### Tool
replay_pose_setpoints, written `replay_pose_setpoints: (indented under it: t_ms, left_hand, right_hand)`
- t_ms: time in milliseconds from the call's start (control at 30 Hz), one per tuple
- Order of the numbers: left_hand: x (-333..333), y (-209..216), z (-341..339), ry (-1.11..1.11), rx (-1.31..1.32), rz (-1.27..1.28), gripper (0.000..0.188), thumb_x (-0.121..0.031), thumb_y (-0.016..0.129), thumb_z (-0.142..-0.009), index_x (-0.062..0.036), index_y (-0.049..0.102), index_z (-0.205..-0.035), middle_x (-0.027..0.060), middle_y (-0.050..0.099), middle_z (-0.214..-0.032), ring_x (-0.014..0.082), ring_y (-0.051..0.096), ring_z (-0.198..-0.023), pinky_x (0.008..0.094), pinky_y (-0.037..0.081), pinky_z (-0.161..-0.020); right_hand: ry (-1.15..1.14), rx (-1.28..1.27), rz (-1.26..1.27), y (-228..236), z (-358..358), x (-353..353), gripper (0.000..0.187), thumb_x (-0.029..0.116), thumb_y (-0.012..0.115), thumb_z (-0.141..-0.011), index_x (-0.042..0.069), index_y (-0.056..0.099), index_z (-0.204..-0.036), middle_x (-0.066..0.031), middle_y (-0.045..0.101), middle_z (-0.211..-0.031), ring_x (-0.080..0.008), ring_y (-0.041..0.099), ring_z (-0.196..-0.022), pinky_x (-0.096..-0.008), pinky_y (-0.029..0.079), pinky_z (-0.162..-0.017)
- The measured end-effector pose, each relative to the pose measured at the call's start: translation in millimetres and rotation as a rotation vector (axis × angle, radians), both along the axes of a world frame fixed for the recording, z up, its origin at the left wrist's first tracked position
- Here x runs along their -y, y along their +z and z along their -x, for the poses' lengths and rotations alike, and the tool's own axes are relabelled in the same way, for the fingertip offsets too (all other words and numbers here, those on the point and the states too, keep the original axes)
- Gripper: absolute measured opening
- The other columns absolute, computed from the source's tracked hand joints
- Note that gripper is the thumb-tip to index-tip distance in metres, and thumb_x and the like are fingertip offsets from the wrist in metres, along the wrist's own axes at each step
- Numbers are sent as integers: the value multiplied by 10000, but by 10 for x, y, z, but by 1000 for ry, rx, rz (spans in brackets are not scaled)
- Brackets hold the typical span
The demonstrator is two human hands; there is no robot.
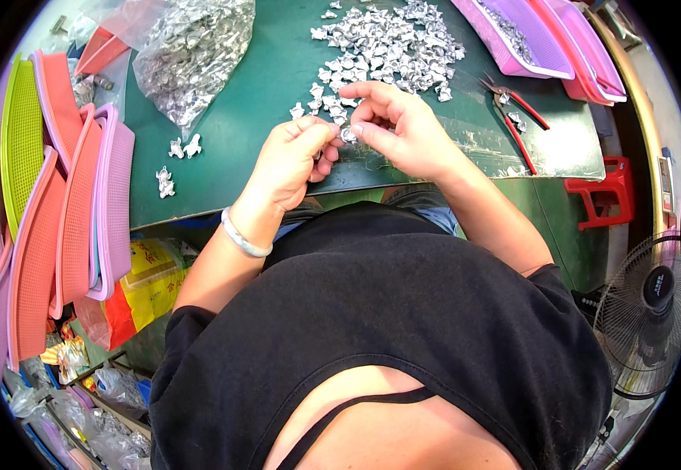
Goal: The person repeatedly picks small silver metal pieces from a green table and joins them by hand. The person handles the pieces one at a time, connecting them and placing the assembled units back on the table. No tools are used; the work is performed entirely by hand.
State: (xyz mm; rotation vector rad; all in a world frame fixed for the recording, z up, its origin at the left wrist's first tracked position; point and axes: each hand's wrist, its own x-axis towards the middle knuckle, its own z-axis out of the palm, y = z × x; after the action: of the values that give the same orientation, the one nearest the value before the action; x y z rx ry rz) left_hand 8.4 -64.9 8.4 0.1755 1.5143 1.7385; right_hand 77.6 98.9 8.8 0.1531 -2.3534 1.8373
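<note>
Basically 2 bare hands meeting over a small silver metal piece (347, 135) near the table's front edge.
So the left hand (297, 157) has its thumb and fingers pinched on that piece, while the right hand (403, 129) has its thumb tip right by it, forefinger lifted away; can't tell if it's gripping too. Just beyond sits a pile of silver figure-shaped castings (403, 47) on the green tabletop (278, 55), with red-handled pliers (519, 113) off to the right.
</note>
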Motion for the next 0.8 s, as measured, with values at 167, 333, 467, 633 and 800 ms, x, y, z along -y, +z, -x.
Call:
replay_pose_setpoints:
  t_ms: [167,333,467,633,800]
  left_hand:
    - [10,12,21,40,138,-49,181,-175,541,-842,-27,548,-739,24,506,-585,78,422,-438,167,284,-364]
    - [30,1,34,52,153,-55,184,-182,555,-833,-24,555,-738,22,506,-582,77,420,-436,170,287,-365]
    - [55,-9,35,54,145,-60,180,-193,575,-816,-30,570,-741,17,512,-589,73,428,-450,176,303,-385]
    - [65,-31,23,74,123,-60,189,-200,576,-822,-32,569,-736,18,517,-589,75,434,-448,172,304,-380]
    - [63,-29,11,86,122,-56,192,-193,558,-839,-30,564,-737,16,517,-582,78,435,-439,163,299,-369]
  right_hand:
    - [52,42,138,12,0,-15,371,-5,476,-825,-10,435,-1194,-9,552,-780,-63,504,-735,-215,409,-680]
    - [75,76,158,26,7,-7,372,-4,461,-833,-11,422,-1203,-30,564,-796,-81,532,-766,-227,423,-694]
    - [74,78,186,27,6,10,374,-5,468,-831,-5,424,-1203,-29,567,-797,-89,541,-766,-233,428,-695]
    - [52,83,191,24,-2,39,383,-7,501,-822,7,435,-1199,-21,568,-797,-83,538,-754,-230,427,-696]
    - [50,89,184,26,-2,43,381,5,537,-816,9,448,-1186,-8,566,-795,-62,522,-747,-212,416,-689]
